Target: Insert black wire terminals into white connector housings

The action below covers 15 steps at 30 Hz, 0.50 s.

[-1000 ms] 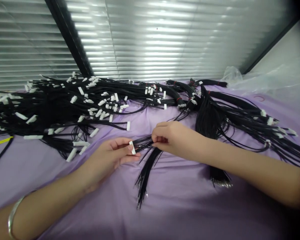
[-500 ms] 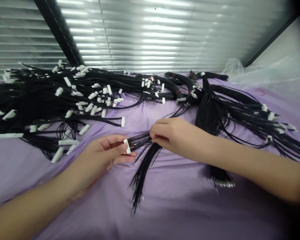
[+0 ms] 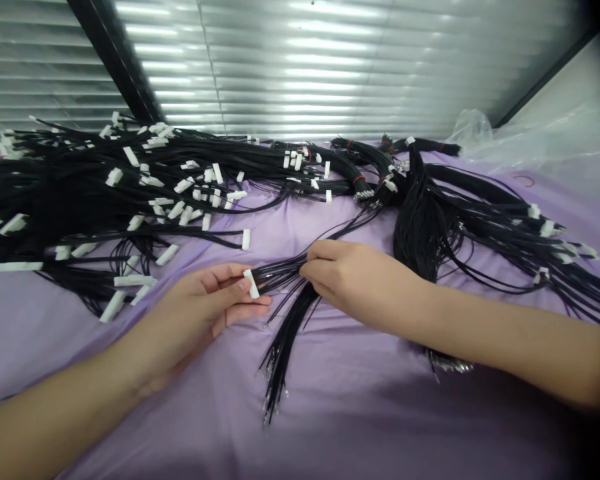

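Observation:
My left hand [image 3: 220, 293] holds a small white connector [image 3: 251, 284] between thumb and fingers, near the middle of the view. Black wires [image 3: 280, 270] run from the connector's right side to my right hand [image 3: 325, 267], whose fingers are closed round or against them; the fingertips are partly hidden. Below my right hand, a loose bundle of black wires [image 3: 287, 340] with small metal tips lies on the purple cloth [image 3: 350, 413]. A few single wires stick out between the two hands.
A large heap of black wires [image 3: 70, 193] with white connectors covers the back left. Red-banded bundles [image 3: 353, 170] lie at the back centre. More wires [image 3: 500, 220] spread at the right, beside clear plastic [image 3: 510, 143]. Slatted blinds [image 3: 330, 67] stand behind.
The connector in my left hand has turned slightly and moved a little up and left. My right hand's fingers have shifted slightly on the wires. The view has shifted a little.

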Each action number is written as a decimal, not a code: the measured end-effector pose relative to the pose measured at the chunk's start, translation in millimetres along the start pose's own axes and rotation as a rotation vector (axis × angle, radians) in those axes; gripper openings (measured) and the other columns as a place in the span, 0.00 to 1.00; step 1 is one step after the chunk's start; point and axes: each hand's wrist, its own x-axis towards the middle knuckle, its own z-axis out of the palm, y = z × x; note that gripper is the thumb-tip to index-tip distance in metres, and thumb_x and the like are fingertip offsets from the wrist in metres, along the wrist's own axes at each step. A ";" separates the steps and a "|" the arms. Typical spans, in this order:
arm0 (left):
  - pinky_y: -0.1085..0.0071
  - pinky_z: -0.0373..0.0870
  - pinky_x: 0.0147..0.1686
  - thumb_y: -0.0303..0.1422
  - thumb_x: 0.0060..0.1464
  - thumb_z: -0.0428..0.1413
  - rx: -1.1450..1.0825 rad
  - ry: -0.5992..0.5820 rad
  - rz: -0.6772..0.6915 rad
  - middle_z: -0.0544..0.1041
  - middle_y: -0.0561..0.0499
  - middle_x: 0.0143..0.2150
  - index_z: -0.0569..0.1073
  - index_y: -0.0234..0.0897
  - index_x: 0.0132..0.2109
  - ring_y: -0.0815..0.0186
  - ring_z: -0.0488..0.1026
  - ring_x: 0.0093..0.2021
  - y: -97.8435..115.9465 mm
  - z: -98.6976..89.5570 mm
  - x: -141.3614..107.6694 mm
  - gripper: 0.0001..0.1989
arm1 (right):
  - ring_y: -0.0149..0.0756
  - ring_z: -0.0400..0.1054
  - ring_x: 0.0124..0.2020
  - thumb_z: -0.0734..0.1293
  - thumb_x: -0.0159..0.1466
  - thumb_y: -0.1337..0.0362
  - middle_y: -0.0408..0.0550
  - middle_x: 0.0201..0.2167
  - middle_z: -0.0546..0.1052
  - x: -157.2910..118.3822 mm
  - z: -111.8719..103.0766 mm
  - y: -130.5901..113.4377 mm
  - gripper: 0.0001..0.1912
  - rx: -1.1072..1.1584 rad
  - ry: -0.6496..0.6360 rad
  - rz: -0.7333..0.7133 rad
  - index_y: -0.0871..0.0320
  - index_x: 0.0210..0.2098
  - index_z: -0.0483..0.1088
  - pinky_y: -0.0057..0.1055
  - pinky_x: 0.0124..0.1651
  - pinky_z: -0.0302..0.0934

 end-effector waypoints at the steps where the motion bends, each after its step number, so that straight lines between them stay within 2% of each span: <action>1: 0.77 0.77 0.37 0.23 0.51 0.60 0.007 0.002 -0.001 0.76 0.52 0.31 0.77 0.34 0.31 0.67 0.78 0.33 0.0 0.1 0.3 0.03 | 0.32 0.65 0.30 0.58 0.66 0.70 0.51 0.33 0.70 -0.3 -0.4 -0.1 0.12 0.009 0.014 0.013 0.64 0.32 0.72 0.29 0.32 0.57; 11: 0.76 0.77 0.39 0.22 0.51 0.59 0.007 -0.009 -0.004 0.76 0.51 0.31 0.76 0.33 0.32 0.67 0.78 0.34 -1.1 -3.8 1.1 0.03 | 0.35 0.67 0.33 0.59 0.65 0.71 0.55 0.33 0.72 1.3 3.3 1.5 0.12 0.097 0.165 -0.021 0.66 0.34 0.74 0.31 0.36 0.61; 15: 0.77 0.77 0.36 0.22 0.51 0.59 -0.003 0.002 -0.009 0.76 0.52 0.31 0.76 0.33 0.33 0.67 0.78 0.32 -1.1 -2.3 0.2 0.04 | 0.35 0.68 0.32 0.59 0.65 0.70 0.53 0.32 0.72 4.3 2.7 0.5 0.12 0.194 0.280 -0.071 0.67 0.35 0.73 0.31 0.35 0.62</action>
